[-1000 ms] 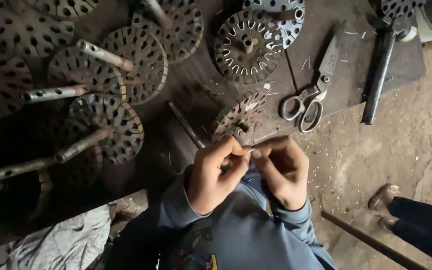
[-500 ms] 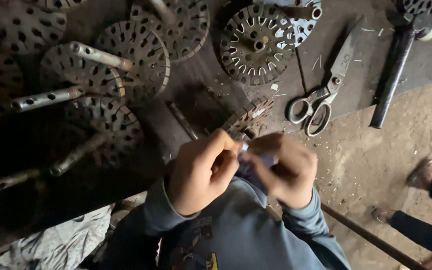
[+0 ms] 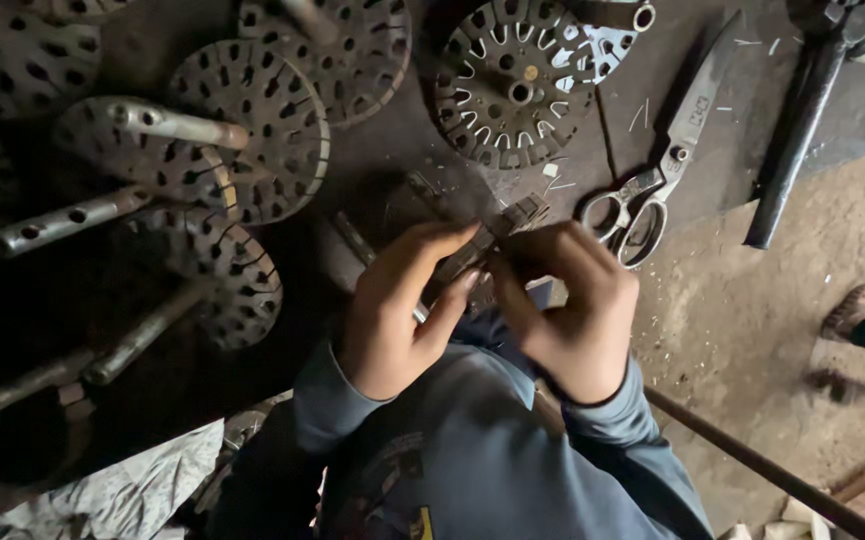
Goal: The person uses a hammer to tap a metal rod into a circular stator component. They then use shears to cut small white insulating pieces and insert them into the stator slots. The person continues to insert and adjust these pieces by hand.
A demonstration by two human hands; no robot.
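Both hands, left hand (image 3: 392, 310) and right hand (image 3: 572, 310), are pinching a small slotted metal piece (image 3: 497, 235) between pressed fingers, holding it close above the dark surface (image 3: 372, 170), scissors (image 3: 652, 170) lying near.

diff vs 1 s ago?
Both hands, left hand and right hand, keep pinching the small metal piece between them; nothing taken or let go. They sit slightly lower in view as the camera shifted. Scissors, slotted discs and rod unmoved.

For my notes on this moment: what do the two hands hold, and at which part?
Both the left hand and right hand pinch a small slotted metal piece by its lower end with their fingertips.
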